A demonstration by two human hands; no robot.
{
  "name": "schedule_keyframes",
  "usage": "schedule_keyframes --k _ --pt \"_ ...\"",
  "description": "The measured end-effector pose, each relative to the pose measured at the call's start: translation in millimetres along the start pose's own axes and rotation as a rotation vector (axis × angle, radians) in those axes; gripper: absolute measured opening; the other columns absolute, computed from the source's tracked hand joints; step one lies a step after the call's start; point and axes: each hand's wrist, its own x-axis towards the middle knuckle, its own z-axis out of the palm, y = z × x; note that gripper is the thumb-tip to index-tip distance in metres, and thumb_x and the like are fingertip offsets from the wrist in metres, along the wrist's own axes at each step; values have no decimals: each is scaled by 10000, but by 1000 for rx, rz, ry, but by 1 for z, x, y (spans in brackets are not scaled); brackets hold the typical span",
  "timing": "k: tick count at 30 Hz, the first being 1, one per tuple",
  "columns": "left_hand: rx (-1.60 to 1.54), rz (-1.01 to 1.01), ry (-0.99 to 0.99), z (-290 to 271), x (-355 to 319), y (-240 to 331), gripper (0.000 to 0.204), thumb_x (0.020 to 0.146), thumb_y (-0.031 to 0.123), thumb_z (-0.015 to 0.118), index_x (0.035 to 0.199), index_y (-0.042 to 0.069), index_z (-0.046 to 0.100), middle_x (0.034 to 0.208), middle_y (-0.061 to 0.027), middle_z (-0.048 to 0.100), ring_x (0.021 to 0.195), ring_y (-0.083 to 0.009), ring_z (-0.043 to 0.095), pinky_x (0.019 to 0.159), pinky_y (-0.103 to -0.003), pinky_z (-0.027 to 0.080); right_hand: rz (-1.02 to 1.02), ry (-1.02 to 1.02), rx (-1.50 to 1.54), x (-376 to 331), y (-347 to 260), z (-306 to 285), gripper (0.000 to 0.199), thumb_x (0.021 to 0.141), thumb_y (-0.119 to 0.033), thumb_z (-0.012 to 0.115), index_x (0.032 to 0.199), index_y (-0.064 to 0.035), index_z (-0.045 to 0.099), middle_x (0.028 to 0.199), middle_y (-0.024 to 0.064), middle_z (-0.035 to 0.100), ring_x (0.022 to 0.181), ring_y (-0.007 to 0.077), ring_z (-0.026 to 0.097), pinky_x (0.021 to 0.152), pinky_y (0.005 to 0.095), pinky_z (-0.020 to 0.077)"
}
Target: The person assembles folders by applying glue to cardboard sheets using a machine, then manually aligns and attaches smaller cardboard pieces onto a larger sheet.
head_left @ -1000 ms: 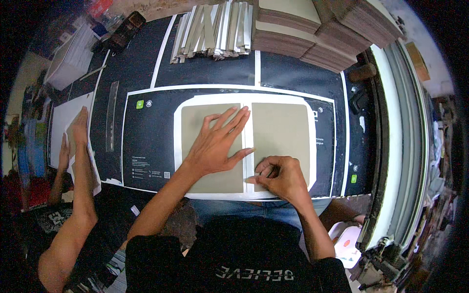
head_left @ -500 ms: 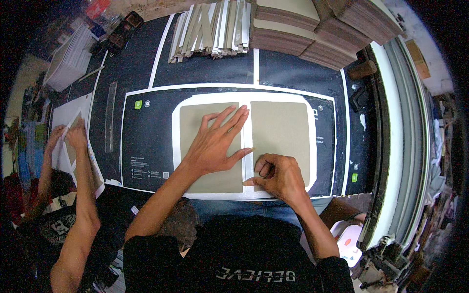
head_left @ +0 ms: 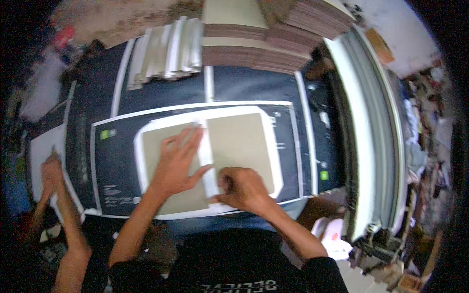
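Co-worker's hands point(head_left: 51, 168): at the bench's left edge, on a white sheet point(head_left: 41, 156).
Left grey rectangular board point(head_left: 166, 166): I see it on the white-bordered dark sheet point(head_left: 117, 161), near the bench's front edge.
Left hand point(head_left: 178, 163): flat on that board, fingers spread.
Right hand point(head_left: 244, 188): fingers curled together, pressing the white strip point(head_left: 207, 161) between the boards.
Right grey board point(head_left: 239, 141): beside the strip.

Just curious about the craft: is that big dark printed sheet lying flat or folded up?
Flat: the dark printed sheet lies spread on the table, two grey boards on it, no edges turned up.
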Motion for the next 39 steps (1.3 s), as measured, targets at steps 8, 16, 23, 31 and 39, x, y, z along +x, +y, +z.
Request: schedule_keyframes --k 8,16,23,31,39 --pt "12 67 23 -2 8 4 753 1030 477 495 1588 20 278 1641 -142 329 1462 -314 363 1138 -516 295 30 29 -112 -8 -12 3 494 606 -241 962 906 -53 618 848 141 701 781 338 705 696 434 549" --pt "-21 65 44 -11 8 7 711 1031 441 507 1545 -23 345 1611 -157 369 1448 -321 373 1129 -509 293 41 -70 -183 -5 -21 -9 448 662 -318 933 884 -61 641 883 151 721 847 358 722 741 458 565" --pt "-13 41 83 2 5 6 637 1058 367 462 1556 -9 332 1611 -148 375 1446 -314 376 1107 -521 305 101 -23 -341 23 -22 -16 380 702 -400 924 780 -81 733 773 108 751 737 281 743 724 409 584" --pt "-48 65 67 4 10 10 651 1057 384 463 1554 -15 330 1612 -146 373 1453 -311 364 1113 -529 300 107 256 117 -8 55 -136 446 883 -113 762 1284 19 620 841 134 740 679 179 695 631 312 561" --pt "-50 49 60 -11 7 11 738 1023 429 516 1590 22 278 1667 -125 281 1460 -314 357 1136 -524 278 -59 217 -108 -49 31 -211 224 773 25 699 971 -19 793 904 161 759 882 249 735 809 350 574"
